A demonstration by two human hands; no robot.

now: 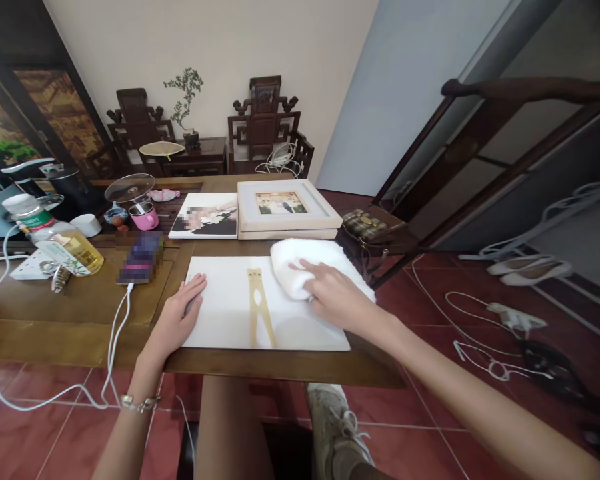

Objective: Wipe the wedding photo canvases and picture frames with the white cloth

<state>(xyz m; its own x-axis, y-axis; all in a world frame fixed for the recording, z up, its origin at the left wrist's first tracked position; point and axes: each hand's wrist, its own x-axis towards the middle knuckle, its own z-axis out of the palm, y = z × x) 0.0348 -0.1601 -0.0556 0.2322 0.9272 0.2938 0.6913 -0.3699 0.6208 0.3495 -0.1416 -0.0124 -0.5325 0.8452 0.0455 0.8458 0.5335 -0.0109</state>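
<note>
A flat white panel (225,313) lies on the wooden table in front of me. Running down its middle is a tan, two-legged piece (257,300) with small dark dots at the top; I cannot tell if it is attached or printed. My left hand (180,317) rests on the panel's left edge, fingers stretched out. On the right, my right hand (333,293) presses a fluffy white towel (300,257) against the panel, index finger extended and the other fingers bent into the cloth. The towel covers the panel's upper right corner.
Behind the panel lie a photo print (207,217) and stacked pale frames (290,207). To the left are a charging phone (140,259), an oil-coloured bottle (75,250) and a pink mug (144,217). A patterned bag (367,225) sits right; cables (500,367) cross the floor.
</note>
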